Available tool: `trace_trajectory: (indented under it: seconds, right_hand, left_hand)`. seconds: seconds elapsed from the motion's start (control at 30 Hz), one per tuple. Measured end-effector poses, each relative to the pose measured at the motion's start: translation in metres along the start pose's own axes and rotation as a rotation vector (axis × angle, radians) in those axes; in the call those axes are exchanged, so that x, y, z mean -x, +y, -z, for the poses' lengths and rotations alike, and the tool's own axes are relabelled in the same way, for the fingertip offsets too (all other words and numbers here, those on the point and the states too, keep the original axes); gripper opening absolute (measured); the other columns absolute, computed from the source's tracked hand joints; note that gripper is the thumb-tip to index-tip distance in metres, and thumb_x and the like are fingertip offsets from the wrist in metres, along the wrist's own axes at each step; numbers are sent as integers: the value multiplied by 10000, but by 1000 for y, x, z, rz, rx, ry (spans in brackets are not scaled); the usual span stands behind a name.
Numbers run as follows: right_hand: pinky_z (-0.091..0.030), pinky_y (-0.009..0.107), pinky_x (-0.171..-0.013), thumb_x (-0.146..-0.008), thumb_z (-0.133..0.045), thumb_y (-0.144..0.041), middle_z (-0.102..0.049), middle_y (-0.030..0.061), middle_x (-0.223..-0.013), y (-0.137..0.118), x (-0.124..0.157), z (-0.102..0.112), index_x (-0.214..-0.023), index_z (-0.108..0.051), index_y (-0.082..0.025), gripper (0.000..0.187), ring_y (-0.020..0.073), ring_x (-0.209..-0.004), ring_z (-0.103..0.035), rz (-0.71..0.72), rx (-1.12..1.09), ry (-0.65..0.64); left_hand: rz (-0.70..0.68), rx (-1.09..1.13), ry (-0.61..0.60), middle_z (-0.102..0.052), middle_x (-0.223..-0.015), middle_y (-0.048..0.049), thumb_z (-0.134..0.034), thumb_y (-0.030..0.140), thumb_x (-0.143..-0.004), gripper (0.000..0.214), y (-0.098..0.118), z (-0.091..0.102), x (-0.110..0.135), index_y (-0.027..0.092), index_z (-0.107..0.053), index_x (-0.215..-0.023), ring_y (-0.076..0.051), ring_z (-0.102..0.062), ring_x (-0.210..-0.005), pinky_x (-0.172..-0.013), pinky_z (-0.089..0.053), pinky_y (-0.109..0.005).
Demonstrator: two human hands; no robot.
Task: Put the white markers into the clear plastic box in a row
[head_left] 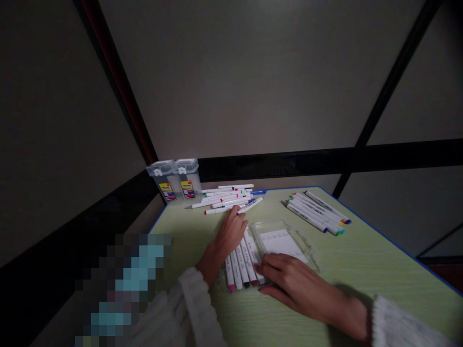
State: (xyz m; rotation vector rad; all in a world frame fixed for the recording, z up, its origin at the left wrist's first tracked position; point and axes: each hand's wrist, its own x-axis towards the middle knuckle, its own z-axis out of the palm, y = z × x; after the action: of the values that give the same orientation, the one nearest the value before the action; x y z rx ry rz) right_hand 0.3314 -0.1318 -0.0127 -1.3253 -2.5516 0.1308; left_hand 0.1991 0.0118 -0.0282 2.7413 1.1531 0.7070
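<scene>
A clear hinged plastic case (pixel 273 225) lies opened on the table. One half holds a row of several white markers (pixel 243 255) with pink, black and dark red ends; a white printed card (pixel 280 243) lies in the other. My left hand (pixel 231 231) reaches over the row to the far pile, its fingers closed at the near end of a slanted white marker (pixel 253 204). My right hand (pixel 292 282) rests at the case's near side. Its curled fingers and thumb grip the edge beside the rightmost marker, and the palm hides part of the case.
Several loose white markers (pixel 227 197) are heaped at the table's back. Another group of markers (pixel 314 212) with coloured ends lies at the right. Two lidded clear containers (pixel 187 180) stand at the back left corner, against the wall. The light green table (pixel 361 270) has a blue edge.
</scene>
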Motion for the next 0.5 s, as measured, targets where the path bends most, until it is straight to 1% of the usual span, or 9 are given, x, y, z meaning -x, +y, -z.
trace_trajectory:
  seconds: [0.13,0.3,0.5]
  right_hand:
    - [-413,303,-684,-860,-445,-312,-551,49,-868,0,0,0,-995,-547,-182,214,184,-778,-527,-2,-4,-6]
    - [-414,302,-679,-854,-460,-300,-557,48,-863,-1,0,2,-990,-551,-178,205,184,-771,-529,-5,3,-7]
    - [-421,317,-696,-846,-474,-297,-560,54,-884,0,1,0,-1015,-550,-176,221,195,-800,-534,-4,8,0]
  left_hand:
    - [68,89,70,-531,-1000,-53,-420,116,-785,221,-2,1,-3,164,-625,-853,-155,-508,-978,-925,-400,-283]
    - [154,271,207,-586,-872,-43,-487,37,-712,217,-8,-1,-7,150,-654,-792,-132,-561,-823,-810,-465,-269]
    - [135,434,356,-624,-740,-39,-516,-13,-672,206,-15,-5,-8,138,-654,-653,-123,-573,-726,-709,-475,-257]
